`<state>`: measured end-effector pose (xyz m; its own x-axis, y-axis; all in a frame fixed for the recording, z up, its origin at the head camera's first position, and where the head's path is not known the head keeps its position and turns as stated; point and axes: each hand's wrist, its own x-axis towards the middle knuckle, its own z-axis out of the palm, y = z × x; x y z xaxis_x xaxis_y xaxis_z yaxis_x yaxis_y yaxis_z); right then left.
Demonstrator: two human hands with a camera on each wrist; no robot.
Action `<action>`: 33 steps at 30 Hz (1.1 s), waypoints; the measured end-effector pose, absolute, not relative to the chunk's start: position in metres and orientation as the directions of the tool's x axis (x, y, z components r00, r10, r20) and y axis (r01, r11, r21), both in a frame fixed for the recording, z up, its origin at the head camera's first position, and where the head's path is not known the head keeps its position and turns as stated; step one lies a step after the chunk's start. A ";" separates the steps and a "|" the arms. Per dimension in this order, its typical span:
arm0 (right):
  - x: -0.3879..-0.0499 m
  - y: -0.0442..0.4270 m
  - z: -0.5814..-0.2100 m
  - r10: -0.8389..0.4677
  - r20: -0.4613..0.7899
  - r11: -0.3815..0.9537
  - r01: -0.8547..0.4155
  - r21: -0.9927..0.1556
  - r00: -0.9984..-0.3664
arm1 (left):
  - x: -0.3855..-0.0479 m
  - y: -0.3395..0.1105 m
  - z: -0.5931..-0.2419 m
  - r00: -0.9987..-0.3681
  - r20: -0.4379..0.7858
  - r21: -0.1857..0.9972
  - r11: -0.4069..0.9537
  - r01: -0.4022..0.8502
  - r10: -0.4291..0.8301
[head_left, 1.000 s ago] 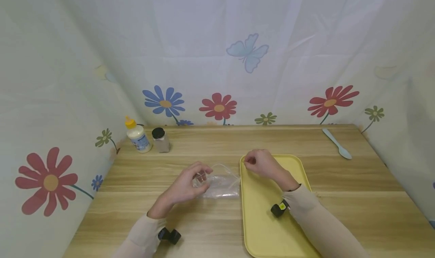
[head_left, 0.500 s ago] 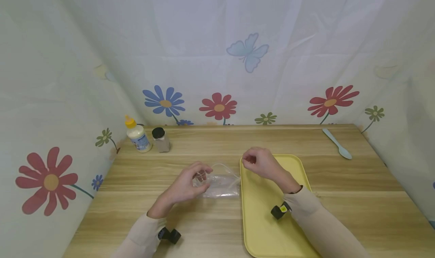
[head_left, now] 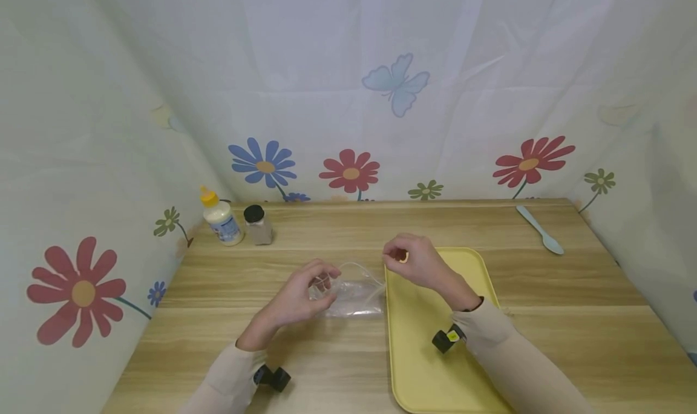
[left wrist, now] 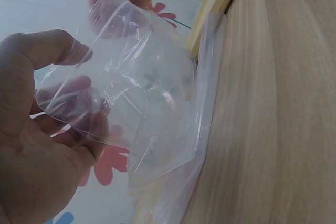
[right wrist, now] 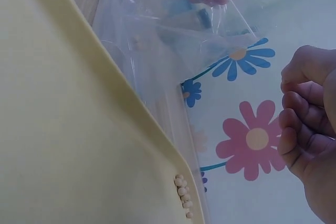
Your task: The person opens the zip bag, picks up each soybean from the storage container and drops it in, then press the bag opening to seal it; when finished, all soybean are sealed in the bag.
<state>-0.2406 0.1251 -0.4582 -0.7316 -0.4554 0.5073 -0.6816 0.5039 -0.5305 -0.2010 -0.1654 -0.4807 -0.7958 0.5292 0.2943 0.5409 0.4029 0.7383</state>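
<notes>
My left hand [head_left: 298, 290] holds a clear plastic zip bag [head_left: 356, 302] at its mouth. In the left wrist view, the thumb [left wrist: 79, 53] lies at the bag's zip edge, and curled fingers show through the film. The bag [left wrist: 163, 103] leans against the side of the yellow tray [head_left: 427, 317]. Over the tray's far left corner, my right hand [head_left: 416, 261] is raised, its thumb and fingertips drawn together; whether a small piece sits between them is hidden. Several small round beige pieces [right wrist: 182, 191], like beans or beads, lie in a tray corner.
A white bottle with a yellow nozzle [head_left: 223, 221] and a clear jar with a black lid [head_left: 258, 225] stand at the back left. A pale blue spoon [head_left: 540, 230] lies at the back right of the wooden table [head_left: 572, 341]. Patterned curtains enclose the table.
My right hand has risen slightly and moved a little left, from the tray's corner towards the bag, fingertips still together. My left hand and the bag have stayed in place.
</notes>
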 end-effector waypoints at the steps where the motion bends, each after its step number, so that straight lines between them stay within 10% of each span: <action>1: -0.240 0.125 -0.458 -0.455 0.518 0.492 -0.689 -0.532 -0.725 | -0.201 -0.165 -0.481 -0.796 0.295 0.738 0.403 0.541 0.529; 33: -0.222 0.107 -0.440 -0.543 0.648 0.288 -0.843 -0.454 -0.535 | -0.186 -0.155 -0.449 -0.806 0.266 0.772 0.384 0.507 0.528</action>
<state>-0.2224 0.1068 -0.4401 -0.5346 -0.5427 0.6478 -0.8430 0.2885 -0.4540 -0.1858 -0.1546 -0.4492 -0.8062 0.5283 0.2663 0.5065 0.3839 0.7721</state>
